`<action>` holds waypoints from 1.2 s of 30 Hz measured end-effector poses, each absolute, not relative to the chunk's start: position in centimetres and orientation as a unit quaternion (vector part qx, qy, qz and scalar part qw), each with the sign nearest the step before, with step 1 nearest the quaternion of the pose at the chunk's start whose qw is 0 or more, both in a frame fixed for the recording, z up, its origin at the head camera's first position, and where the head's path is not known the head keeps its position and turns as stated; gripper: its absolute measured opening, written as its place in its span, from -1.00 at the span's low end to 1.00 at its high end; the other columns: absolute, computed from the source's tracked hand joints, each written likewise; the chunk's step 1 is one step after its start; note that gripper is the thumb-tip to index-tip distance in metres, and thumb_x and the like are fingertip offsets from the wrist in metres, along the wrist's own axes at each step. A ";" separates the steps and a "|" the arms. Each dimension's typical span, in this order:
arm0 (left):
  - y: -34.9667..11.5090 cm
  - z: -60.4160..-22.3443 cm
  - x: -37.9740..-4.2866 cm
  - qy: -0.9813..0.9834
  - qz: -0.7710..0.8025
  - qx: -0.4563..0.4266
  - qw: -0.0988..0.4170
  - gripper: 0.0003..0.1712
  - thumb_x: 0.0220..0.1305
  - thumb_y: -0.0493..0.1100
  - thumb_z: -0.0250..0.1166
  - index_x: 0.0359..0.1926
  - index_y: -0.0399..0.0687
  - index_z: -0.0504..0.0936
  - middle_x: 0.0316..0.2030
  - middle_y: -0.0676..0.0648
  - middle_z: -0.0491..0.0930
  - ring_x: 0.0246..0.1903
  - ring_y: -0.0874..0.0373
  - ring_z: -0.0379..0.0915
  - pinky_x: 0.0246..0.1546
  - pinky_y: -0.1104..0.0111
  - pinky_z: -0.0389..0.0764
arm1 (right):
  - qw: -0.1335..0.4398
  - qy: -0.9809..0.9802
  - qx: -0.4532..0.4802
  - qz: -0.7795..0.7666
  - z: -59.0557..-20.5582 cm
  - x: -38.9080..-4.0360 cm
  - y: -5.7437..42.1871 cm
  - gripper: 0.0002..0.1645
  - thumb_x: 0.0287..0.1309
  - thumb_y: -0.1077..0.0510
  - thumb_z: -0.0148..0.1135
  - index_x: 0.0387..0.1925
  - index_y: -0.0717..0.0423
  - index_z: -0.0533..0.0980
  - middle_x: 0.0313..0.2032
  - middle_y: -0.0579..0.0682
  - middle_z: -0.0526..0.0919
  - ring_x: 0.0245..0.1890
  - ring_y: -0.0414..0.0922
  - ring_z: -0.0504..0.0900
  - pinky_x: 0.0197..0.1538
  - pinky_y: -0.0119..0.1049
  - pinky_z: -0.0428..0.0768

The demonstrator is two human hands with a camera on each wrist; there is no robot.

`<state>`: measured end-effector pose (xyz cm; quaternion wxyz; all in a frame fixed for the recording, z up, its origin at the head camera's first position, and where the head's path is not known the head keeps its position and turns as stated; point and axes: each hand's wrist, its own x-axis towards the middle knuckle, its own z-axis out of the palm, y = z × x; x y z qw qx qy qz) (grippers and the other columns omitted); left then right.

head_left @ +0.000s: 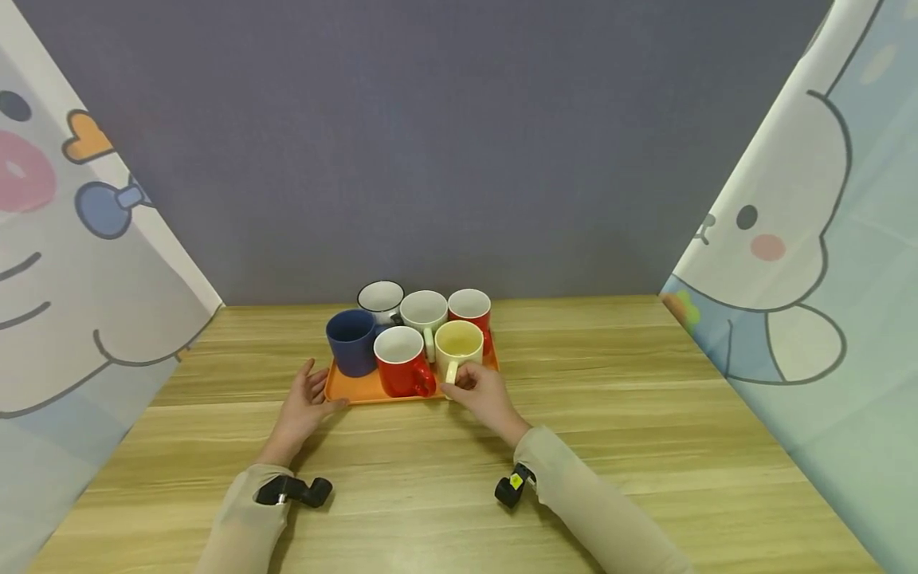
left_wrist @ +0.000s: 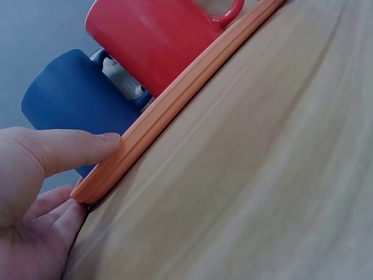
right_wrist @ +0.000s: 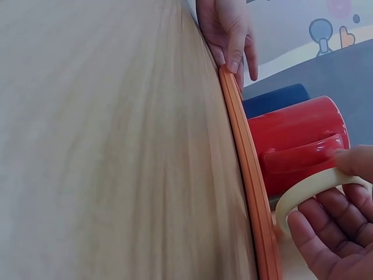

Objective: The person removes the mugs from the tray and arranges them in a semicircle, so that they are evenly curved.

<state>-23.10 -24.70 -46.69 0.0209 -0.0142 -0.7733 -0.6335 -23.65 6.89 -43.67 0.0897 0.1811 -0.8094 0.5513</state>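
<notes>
Six mugs stand on an orange tray (head_left: 367,388) in the head view. My right hand (head_left: 491,400) grips the handle of the pale yellow mug (head_left: 459,342) at front right; in the right wrist view the thumb lies over the handle (right_wrist: 312,188), with fingers inside its loop. My left hand (head_left: 300,411) holds the tray's front left corner, thumb on the rim and fingers around the side. Between the hands, the red mug (head_left: 398,363) stands upright at front centre. A dark blue mug (head_left: 351,344) is nearest the left hand.
Behind are a white mug with a dark rim (head_left: 381,297), a plain white mug (head_left: 423,309) and another red mug (head_left: 469,306). The wooden table (head_left: 402,486) meets a grey wall (head_left: 445,159) at the back. Cartoon-printed curtains (head_left: 825,263) flank both sides.
</notes>
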 end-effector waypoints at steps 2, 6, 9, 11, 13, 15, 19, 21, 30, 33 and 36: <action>-24.9 -46.7 -23.1 -0.776 -0.630 -0.017 0.017 0.23 0.15 -0.56 0.32 0.51 -0.38 -0.44 0.42 -0.57 -0.04 0.42 -0.41 -0.03 0.41 -0.06 0.08 | 0.091 -0.810 0.179 0.551 -43.6 -23.6 6.8 -0.78 0.03 0.32 0.48 -0.53 0.20 0.53 -0.56 -0.08 0.59 -0.50 -0.24 0.48 -0.41 -0.48 0.49; -25.0 -46.8 -23.2 -0.776 -0.630 -0.023 0.011 0.23 0.15 -0.56 0.32 0.51 -0.39 -0.44 0.42 -0.58 -0.04 0.41 -0.41 -0.03 0.40 -0.07 0.09 | 0.096 -0.816 0.175 0.542 -43.7 -23.5 7.1 -0.79 0.02 0.34 0.44 -0.52 0.20 0.51 -0.54 -0.06 0.60 -0.48 -0.25 0.50 -0.38 -0.46 0.53; -25.0 -46.6 -23.2 -0.776 -0.631 -0.022 0.008 0.20 0.16 -0.55 0.31 0.51 -0.41 -0.42 0.42 -0.58 -0.05 0.42 -0.41 -0.05 0.40 -0.07 0.07 | 0.098 -0.827 0.168 0.528 -43.5 -23.4 7.5 -0.81 0.00 0.34 0.42 -0.49 0.20 0.50 -0.53 -0.08 0.59 -0.47 -0.25 0.50 -0.36 -0.45 0.53; -25.0 -46.5 -23.2 -0.775 -0.632 -0.021 0.006 0.19 0.17 -0.55 0.30 0.51 -0.41 -0.41 0.43 -0.57 -0.06 0.42 -0.40 -0.06 0.41 -0.06 0.06 | 0.095 -0.836 0.166 0.514 -43.1 -23.2 7.9 -0.84 0.01 0.34 0.40 -0.46 0.20 0.51 -0.52 -0.08 0.58 -0.46 -0.24 0.49 -0.37 -0.43 0.53; -25.0 -46.5 -23.1 -0.775 -0.632 -0.020 0.006 0.18 0.17 -0.55 0.30 0.50 -0.42 -0.40 0.43 -0.57 -0.06 0.43 -0.40 -0.06 0.42 -0.06 0.05 | 0.093 -0.845 0.169 0.499 -42.5 -23.0 8.3 -0.87 0.02 0.34 0.38 -0.43 0.22 0.54 -0.52 -0.08 0.59 -0.46 -0.23 0.50 -0.38 -0.43 0.53; -25.0 -46.5 -23.1 -0.775 -0.631 -0.018 0.006 0.17 0.18 -0.55 0.30 0.51 -0.42 -0.39 0.43 -0.56 -0.06 0.43 -0.39 -0.06 0.42 -0.05 0.04 | 0.095 -0.851 0.180 0.484 -42.0 -22.9 8.7 -0.89 0.03 0.36 0.36 -0.39 0.26 0.55 -0.51 -0.05 0.60 -0.47 -0.22 0.52 -0.40 -0.43 0.55; -25.0 -46.6 -23.2 -0.775 -0.632 -0.016 0.006 0.18 0.17 -0.55 0.31 0.51 -0.42 -0.40 0.43 -0.57 -0.05 0.43 -0.39 -0.06 0.42 -0.06 0.04 | 0.090 -0.860 0.197 0.462 -41.2 -22.9 9.6 -0.88 0.07 0.37 0.34 -0.32 0.34 0.58 -0.47 -0.01 0.63 -0.46 -0.21 0.55 -0.38 -0.44 0.58; -25.0 -46.6 -23.2 -0.775 -0.632 -0.013 0.005 0.19 0.16 -0.55 0.31 0.51 -0.41 -0.40 0.43 -0.56 -0.05 0.43 -0.39 -0.06 0.42 -0.05 0.05 | 0.089 -0.865 0.201 0.450 -40.9 -22.9 10.1 -0.86 0.09 0.37 0.34 -0.28 0.36 0.59 -0.45 0.02 0.64 -0.44 -0.19 0.56 -0.36 -0.43 0.58; -25.0 -46.6 -23.1 -0.776 -0.631 -0.009 0.004 0.19 0.16 -0.54 0.32 0.51 -0.40 -0.38 0.43 -0.55 -0.05 0.43 -0.37 -0.05 0.43 -0.04 0.06 | 0.085 -0.885 0.191 0.416 -40.2 -23.0 11.2 -0.84 0.21 0.40 0.28 -0.17 0.41 0.59 -0.38 0.11 0.69 -0.39 -0.10 0.61 -0.34 -0.34 0.62; -24.9 -46.6 -23.1 -0.774 -0.633 -0.012 0.004 0.19 0.16 -0.54 0.32 0.51 -0.40 -0.39 0.43 -0.56 -0.06 0.43 -0.38 -0.06 0.43 -0.05 0.06 | 0.091 -0.891 0.183 0.405 -40.3 -23.1 11.5 -0.84 0.22 0.41 0.25 -0.15 0.40 0.59 -0.37 0.13 0.68 -0.39 -0.10 0.59 -0.34 -0.32 0.60; -24.9 -46.6 -23.0 -0.772 -0.635 -0.015 0.006 0.18 0.16 -0.55 0.31 0.51 -0.40 -0.38 0.43 -0.56 -0.06 0.43 -0.39 -0.06 0.42 -0.05 0.07 | 0.100 -0.893 0.181 0.401 -40.5 -23.2 11.8 -0.85 0.23 0.43 0.21 -0.15 0.41 0.58 -0.40 0.10 0.64 -0.42 -0.12 0.53 -0.39 -0.33 0.54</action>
